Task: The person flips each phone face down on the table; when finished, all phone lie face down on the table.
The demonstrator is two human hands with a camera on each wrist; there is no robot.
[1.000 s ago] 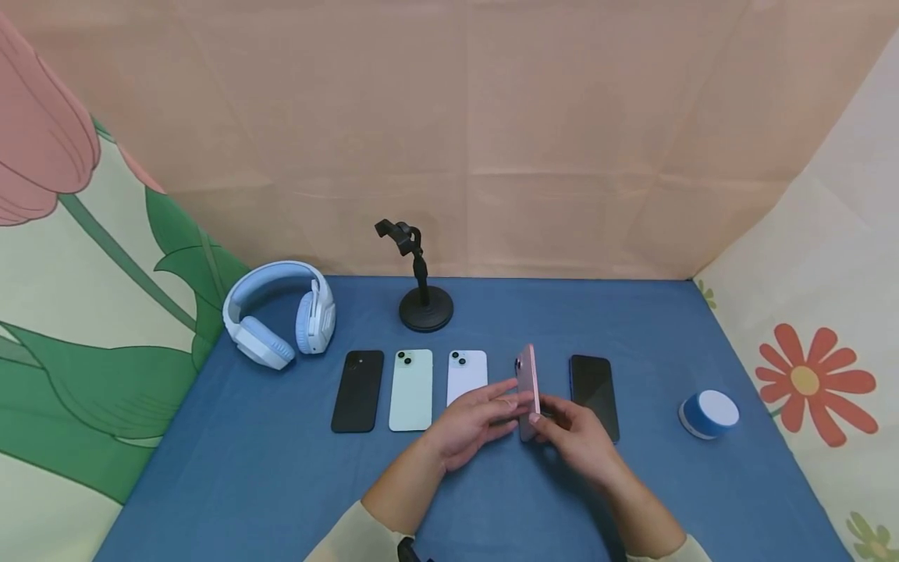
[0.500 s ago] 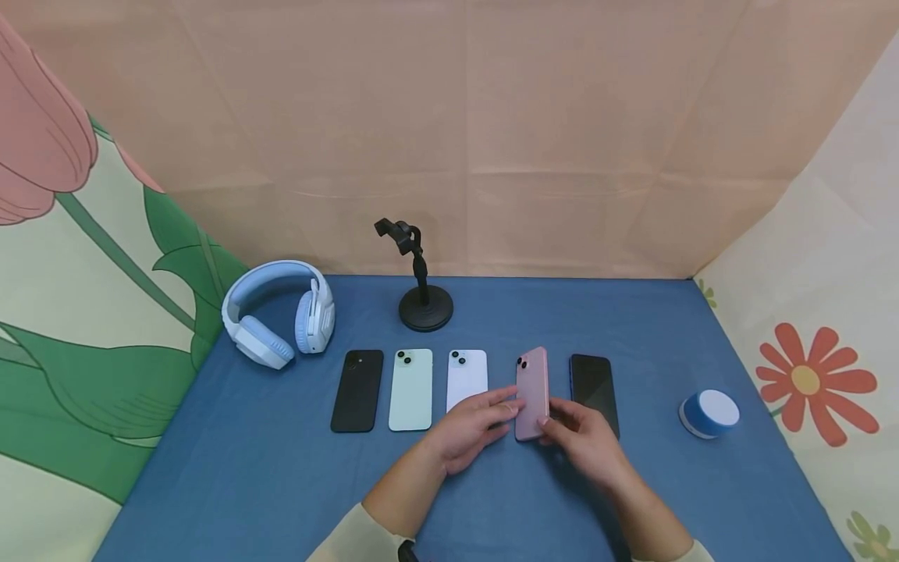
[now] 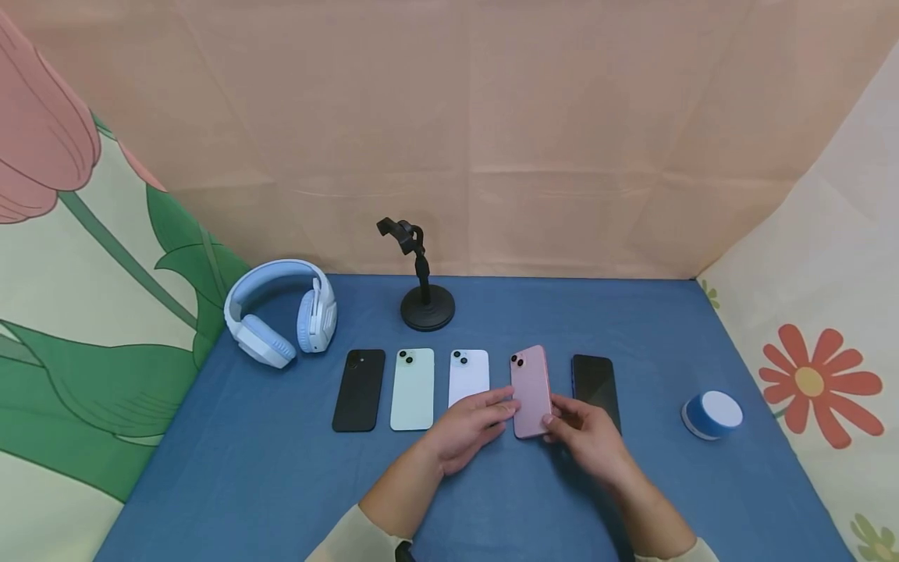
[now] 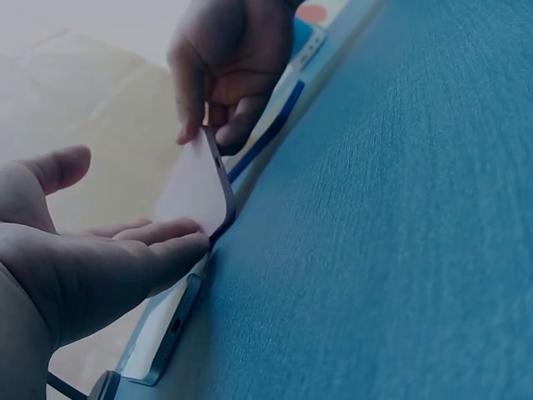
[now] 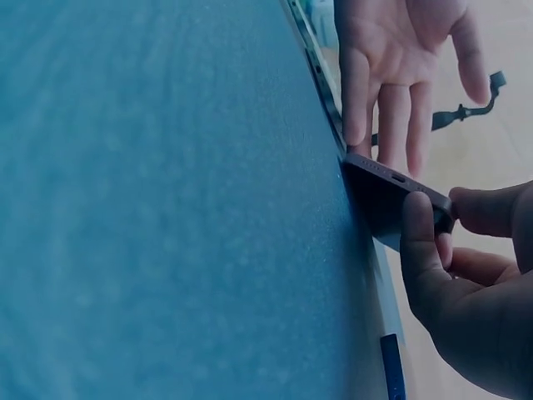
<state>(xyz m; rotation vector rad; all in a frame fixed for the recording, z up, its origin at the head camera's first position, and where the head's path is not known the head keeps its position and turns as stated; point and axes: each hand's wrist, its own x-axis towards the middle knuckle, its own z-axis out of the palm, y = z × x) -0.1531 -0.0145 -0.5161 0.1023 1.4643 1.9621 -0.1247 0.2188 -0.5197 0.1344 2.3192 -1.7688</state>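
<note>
A pink smartphone (image 3: 531, 394) shows its back and two camera lenses in the head view. My right hand (image 3: 590, 445) pinches its right edge between thumb and fingers. In the right wrist view the phone (image 5: 383, 200) is tilted, one long edge low at the blue cloth and the held side raised. Straight fingers of my left hand (image 3: 467, 433) touch the phone's left edge, the palm turned toward it. Partly behind that hand lies a pale lavender phone (image 3: 468, 373). Beyond my right hand, a dark phone (image 3: 594, 382) lies face up, partly covered by the fingers.
A mint phone (image 3: 413, 390) and a black phone (image 3: 359, 390) lie to the left in the same row. Blue headphones (image 3: 320, 320) and a black stand (image 3: 428, 309) are farther back. A blue jar with a white lid (image 3: 711, 415) is at the right.
The pink phone was nearly on edge and has tipped over to the left, so its back now faces up more. Both hands stay at its sides.
</note>
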